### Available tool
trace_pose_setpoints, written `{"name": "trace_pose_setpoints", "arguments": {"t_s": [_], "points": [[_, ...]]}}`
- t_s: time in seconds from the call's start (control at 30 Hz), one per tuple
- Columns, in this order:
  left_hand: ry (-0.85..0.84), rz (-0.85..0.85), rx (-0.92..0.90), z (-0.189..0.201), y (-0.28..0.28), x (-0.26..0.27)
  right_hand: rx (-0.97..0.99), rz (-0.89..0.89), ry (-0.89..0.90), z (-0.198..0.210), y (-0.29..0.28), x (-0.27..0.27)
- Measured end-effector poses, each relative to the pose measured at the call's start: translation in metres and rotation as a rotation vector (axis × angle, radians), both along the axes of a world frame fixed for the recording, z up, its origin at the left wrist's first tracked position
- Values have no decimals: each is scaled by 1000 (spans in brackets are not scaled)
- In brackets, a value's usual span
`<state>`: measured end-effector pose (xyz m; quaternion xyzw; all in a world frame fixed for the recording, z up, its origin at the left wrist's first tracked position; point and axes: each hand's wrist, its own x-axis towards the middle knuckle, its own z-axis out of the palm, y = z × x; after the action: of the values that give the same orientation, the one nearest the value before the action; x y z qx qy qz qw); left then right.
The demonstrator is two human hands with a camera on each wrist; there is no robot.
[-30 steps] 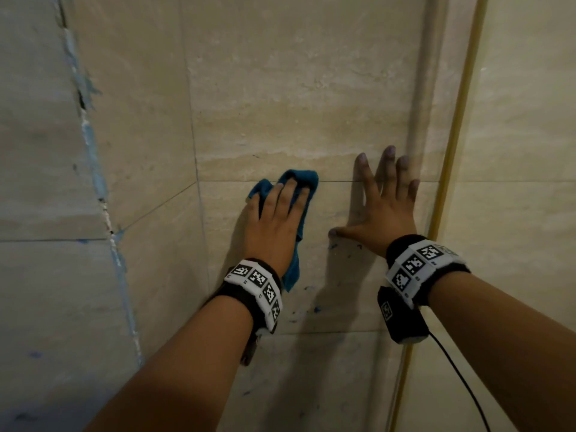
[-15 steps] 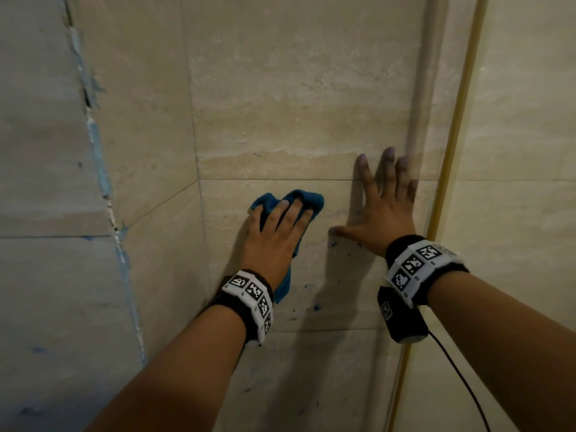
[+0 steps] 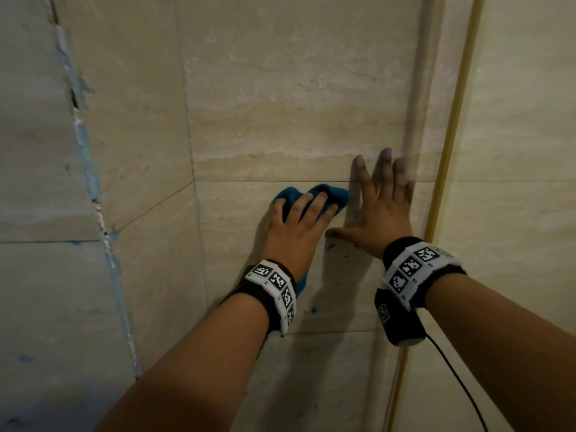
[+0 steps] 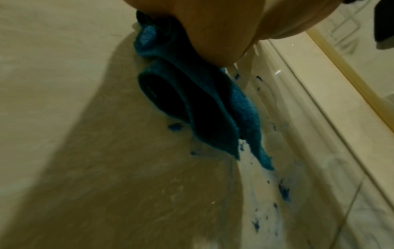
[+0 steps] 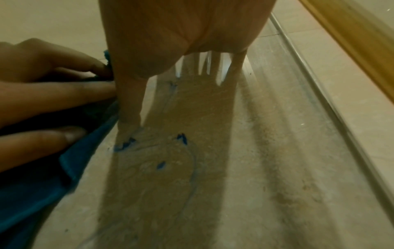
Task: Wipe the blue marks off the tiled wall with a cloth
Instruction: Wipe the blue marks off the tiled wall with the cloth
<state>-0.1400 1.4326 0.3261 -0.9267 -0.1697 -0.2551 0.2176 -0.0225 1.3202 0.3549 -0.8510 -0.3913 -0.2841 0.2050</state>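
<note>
Tiled wall: left hand presses cloth beside right hand.

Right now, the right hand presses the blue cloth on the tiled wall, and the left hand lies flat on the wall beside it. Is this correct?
Not quite: the hands are swapped. In the head view the left hand presses the blue cloth on the tiled wall, and the right hand lies flat on the wall beside it.
</note>
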Motion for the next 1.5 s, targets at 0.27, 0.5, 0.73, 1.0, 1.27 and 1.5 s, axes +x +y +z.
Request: {"name": "trace_pose_setpoints", "arguments": {"t_s": [0.27, 0.5, 0.73, 1.0, 1.27, 1.5], "points": [[16, 41, 41, -19, 10, -7, -3, 2, 6, 0, 0, -1], [-357, 9, 140, -20, 26, -7, -13, 1, 10, 0, -1, -2], [-276, 32, 61, -38, 27, -15, -7, 5, 10, 0, 0, -2], [-222, 205, -149, -34, 30, -30, -40, -19, 28, -14, -4, -13], [-517, 194, -91, -42, 40, -22, -12, -85, 88, -27, -12, -8], [-589, 141, -58, -46, 41, -18, -8, -50, 91, -30, -13, -5]]}}
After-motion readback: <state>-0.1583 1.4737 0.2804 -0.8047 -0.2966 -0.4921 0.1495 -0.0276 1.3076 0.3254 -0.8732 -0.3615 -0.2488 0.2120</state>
